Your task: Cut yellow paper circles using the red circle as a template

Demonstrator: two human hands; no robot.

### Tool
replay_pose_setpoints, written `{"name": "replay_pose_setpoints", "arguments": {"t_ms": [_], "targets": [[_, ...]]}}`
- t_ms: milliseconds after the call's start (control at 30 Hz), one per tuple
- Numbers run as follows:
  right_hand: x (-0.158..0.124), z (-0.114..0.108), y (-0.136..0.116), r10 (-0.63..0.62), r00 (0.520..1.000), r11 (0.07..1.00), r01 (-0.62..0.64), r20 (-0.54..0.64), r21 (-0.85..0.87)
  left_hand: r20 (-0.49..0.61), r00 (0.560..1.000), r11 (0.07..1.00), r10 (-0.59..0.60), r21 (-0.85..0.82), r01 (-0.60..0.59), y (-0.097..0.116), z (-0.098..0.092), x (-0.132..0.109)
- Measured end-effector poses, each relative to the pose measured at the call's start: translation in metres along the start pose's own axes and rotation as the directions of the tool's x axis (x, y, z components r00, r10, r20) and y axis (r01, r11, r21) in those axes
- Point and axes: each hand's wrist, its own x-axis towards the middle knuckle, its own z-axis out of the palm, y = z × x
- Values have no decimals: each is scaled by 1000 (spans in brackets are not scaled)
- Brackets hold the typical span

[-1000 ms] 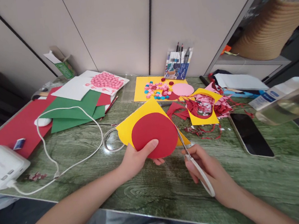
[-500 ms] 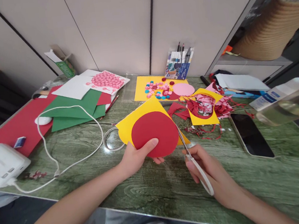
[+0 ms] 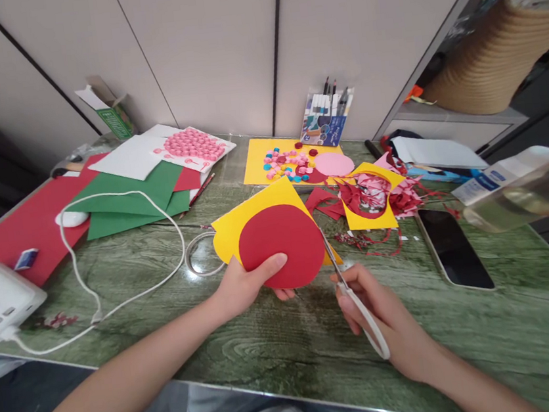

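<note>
My left hand (image 3: pixel 248 282) pinches a red paper circle (image 3: pixel 281 241) against a sheet of yellow paper (image 3: pixel 260 209), thumb on top and fingers beneath. Held above the table, the yellow sheet shows past the circle's upper and right sides. White-handled scissors (image 3: pixel 367 321) are in my right hand (image 3: pixel 379 316), with fingers round the handles. Their blades meet the yellow paper right along the circle's right edge. Beyond lies a cut yellow frame (image 3: pixel 372 220) with a round hole, among red and pink scraps (image 3: pixel 405 198).
Left are a white charger (image 3: pixel 2 300) with a looped cable, a roll of tape (image 3: pixel 203 254), and green paper (image 3: pixel 126 206). At right lie a phone (image 3: pixel 452 248) and a transparent bottle (image 3: pixel 526 197). Pompom-like pieces (image 3: pixel 289 164) and a pink circle (image 3: pixel 334 164) rest behind.
The view has shifted slightly, so everything sits a little farther left. Both hands keep their holds; the scissors remain at the circle's right edge.
</note>
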Motion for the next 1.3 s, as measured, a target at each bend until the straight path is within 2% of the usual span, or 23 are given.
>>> {"name": "replay_pose_setpoints", "arguments": {"t_ms": [233,533,800,967,1300], "targets": [[-1,-2,0,-1,1000,999,1,4,-39,23,1000,999,-10,36,9,6,-3,1],[0,-1,2,1,1000,999,-2,14,38,99,994,994,-43,108,33,11,-9,3],[0,-3,-1,3,1000,1000,-3,27,-10,120,993,993,-21,119,6,13,-11,4],[0,-2,1,13,1000,999,-14,17,34,149,988,988,-44,150,22,13,-13,5],[-1,0,5,-9,1000,1000,9,15,12,214,975,992,-64,121,39,11,-19,7]]}}
